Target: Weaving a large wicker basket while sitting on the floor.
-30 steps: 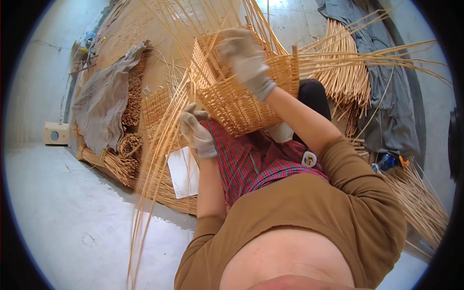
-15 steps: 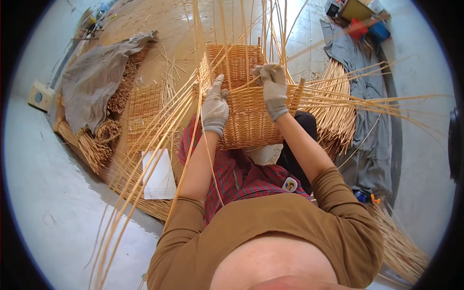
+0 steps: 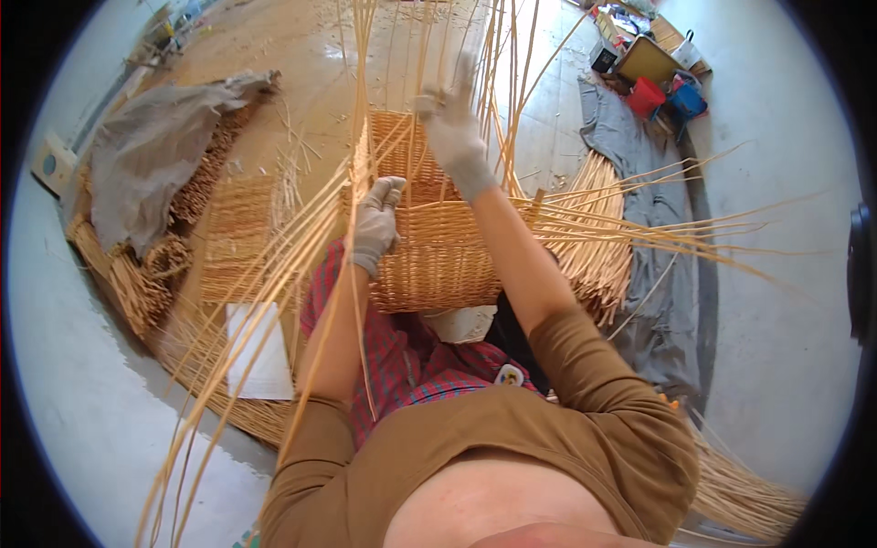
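Note:
A half-woven wicker basket [image 3: 434, 256] of tan willow rods rests on my lap, its inside facing away from me. My left hand [image 3: 376, 226], in a pale work glove, is closed on the near left corner of its rim. Thumb and fingertips there lie by the bent rods. Above the basket's opening is my right hand [image 3: 454, 137], gloved too and raised among the upright willow rods [image 3: 516, 82]. Its fingers are smeared by motion, so whether they hold a rod cannot be made out. Long loose rods [image 3: 265, 283] fan out left past my arm.
Bundled willow rods [image 3: 589, 247] lie right of the basket beside a grey cloth [image 3: 653, 265]. Another grey cloth [image 3: 174, 146] partly covers bundles on the left. A flat woven panel [image 3: 239, 237] and a white sheet [image 3: 258, 352] lie nearer. Red [image 3: 645, 96] and blue containers stand far right.
My right hand has left the near rim and swung up and away, toward the upright rods. My left hand stays at the left corner. The whole view has shifted slightly.

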{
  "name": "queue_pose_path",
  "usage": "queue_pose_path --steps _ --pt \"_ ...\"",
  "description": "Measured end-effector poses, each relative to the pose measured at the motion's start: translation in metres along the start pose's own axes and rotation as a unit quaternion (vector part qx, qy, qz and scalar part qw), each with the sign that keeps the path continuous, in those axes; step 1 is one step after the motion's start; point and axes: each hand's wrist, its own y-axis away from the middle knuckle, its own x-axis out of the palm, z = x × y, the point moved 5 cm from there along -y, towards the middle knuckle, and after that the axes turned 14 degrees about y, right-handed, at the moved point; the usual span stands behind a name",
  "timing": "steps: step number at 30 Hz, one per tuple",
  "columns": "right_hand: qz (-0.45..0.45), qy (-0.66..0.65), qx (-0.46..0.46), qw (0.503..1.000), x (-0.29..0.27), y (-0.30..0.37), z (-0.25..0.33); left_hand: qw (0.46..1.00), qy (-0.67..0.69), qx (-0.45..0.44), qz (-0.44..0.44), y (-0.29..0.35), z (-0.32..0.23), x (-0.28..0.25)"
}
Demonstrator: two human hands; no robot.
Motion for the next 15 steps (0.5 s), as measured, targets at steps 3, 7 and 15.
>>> queue_pose_path --steps 3,7,15 --pt "-0.092 -0.275 -0.208 0.934 -0.049 0.078 -0.103 0.986 0.056 -0.141 0.062 0.02 -0.036 0.029" --pt "-0.045 -0.309 0.028 0.949 -0.065 0.104 -0.128 0.992 0.116 -0.057 -0.009 0.029 -0.005 0.029" --pt "-0.11 0.246 -0.232 0.935 -0.065 0.043 -0.077 0.985 -0.01 -0.14 0.098 0.011 -0.023 0.101"
